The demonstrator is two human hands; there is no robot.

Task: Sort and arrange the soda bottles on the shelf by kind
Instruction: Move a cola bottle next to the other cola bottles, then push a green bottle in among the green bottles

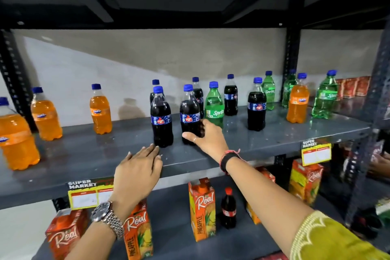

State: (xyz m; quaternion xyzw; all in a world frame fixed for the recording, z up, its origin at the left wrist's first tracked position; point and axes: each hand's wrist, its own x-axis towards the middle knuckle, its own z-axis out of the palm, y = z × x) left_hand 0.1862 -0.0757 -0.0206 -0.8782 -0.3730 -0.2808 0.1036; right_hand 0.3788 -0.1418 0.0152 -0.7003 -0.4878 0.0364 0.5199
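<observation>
Soda bottles stand scattered on a grey shelf (84,154). The right hand (207,137) wraps its fingers around the base of a dark cola bottle (189,112) at mid-shelf. The left hand (138,168) lies flat and open on the shelf edge, holding nothing, just beside another cola bottle (161,118).

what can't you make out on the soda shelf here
Head view only:
- Rear cola: only its cap and neck show; the front cola hides the rest.
- Leftmost Fanta: cut off by the left edge.
- Right hand grip on the cola: its fingers are hidden behind the bottle.
- Price tags: too blurred.
</observation>
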